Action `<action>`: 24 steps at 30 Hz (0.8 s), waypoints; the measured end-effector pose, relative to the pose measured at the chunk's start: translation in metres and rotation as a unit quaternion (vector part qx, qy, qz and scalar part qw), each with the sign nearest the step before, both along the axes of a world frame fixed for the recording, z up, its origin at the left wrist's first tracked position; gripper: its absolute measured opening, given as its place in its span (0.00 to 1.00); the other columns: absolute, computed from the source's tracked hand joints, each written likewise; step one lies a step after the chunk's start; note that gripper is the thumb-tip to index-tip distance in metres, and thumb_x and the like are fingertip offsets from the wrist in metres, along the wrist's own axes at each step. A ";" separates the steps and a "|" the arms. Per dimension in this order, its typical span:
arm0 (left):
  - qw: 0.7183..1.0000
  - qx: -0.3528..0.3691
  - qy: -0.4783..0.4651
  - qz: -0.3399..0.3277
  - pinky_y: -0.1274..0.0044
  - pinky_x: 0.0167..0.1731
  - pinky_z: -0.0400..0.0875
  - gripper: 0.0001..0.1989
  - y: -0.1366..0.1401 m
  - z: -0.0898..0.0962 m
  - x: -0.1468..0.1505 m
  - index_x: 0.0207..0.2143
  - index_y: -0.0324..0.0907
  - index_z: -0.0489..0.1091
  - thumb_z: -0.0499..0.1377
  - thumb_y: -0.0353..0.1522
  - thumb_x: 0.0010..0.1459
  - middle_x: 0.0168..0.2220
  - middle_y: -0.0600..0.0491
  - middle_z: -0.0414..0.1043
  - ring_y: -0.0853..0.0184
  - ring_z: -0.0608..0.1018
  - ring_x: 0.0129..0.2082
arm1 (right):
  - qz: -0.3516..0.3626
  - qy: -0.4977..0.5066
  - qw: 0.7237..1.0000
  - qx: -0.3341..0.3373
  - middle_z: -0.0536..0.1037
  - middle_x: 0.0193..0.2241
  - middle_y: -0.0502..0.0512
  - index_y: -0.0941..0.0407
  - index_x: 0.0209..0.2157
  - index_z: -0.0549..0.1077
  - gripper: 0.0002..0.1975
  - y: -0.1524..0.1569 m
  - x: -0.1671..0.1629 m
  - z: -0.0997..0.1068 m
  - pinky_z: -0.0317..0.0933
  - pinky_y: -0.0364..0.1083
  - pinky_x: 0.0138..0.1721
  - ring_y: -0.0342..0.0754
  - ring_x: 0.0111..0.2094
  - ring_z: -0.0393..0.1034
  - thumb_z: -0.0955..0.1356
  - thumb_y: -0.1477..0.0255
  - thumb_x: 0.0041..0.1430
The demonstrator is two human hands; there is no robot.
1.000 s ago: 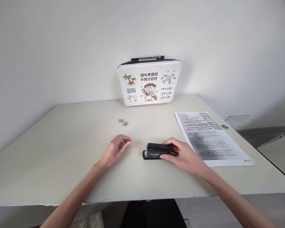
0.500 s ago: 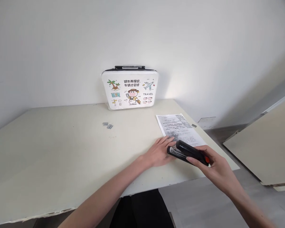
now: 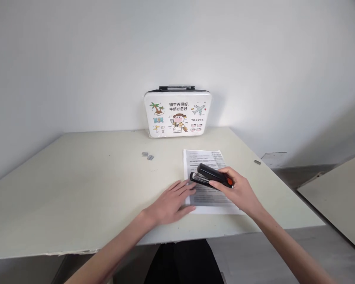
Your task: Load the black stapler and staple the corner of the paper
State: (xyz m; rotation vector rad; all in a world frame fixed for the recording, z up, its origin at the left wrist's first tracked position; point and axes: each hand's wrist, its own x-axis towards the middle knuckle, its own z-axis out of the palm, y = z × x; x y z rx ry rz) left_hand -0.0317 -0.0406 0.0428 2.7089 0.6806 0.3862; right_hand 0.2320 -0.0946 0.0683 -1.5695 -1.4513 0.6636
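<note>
A black stapler with a red-orange part at its back end is gripped in my right hand, its front pointing left. It is over a printed sheet of paper that lies on the table near the front edge; whether there is more than one sheet I cannot tell. My left hand rests flat with fingers spread, its fingertips on the left edge of the paper. The stapler's jaws are apart at the front, and its front end is close to my left fingertips.
Grey strips of staples lie left of the paper, with another strip near the table's right edge. A white case with cartoon prints stands against the wall at the back of the pale table.
The paper has come left and nearer to the front edge, turned straighter. My left hand has moved left to its edge. The stapler stays in my right hand. The view has turned slightly.
</note>
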 end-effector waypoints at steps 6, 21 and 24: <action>0.997 0.002 0.036 0.066 0.57 0.71 0.60 0.26 -0.050 0.024 -0.121 0.71 0.59 0.59 0.56 0.37 0.74 0.71 0.57 0.62 0.59 0.63 0.72 | 0.032 0.045 0.998 -0.003 0.80 0.38 0.53 0.53 0.40 0.75 0.19 0.045 -0.024 -0.016 0.63 0.49 0.42 0.52 0.39 0.72 0.75 0.53 0.57; 0.964 0.086 0.057 0.246 0.58 0.60 0.76 0.29 -0.085 0.018 -0.268 0.71 0.63 0.61 0.57 0.35 0.70 0.68 0.60 0.67 0.54 0.73 0.66 | 0.050 0.070 0.995 0.056 0.81 0.38 0.56 0.53 0.38 0.72 0.21 0.190 -0.116 -0.061 0.64 0.50 0.44 0.53 0.39 0.73 0.74 0.52 0.52; 0.960 0.114 0.065 0.247 0.58 0.60 0.76 0.28 -0.081 0.020 -0.279 0.70 0.62 0.63 0.56 0.34 0.70 0.68 0.60 0.68 0.54 0.75 0.65 | 0.055 0.074 0.994 0.061 0.81 0.38 0.57 0.53 0.38 0.72 0.20 0.208 -0.130 -0.062 0.64 0.50 0.46 0.54 0.40 0.73 0.74 0.53 0.52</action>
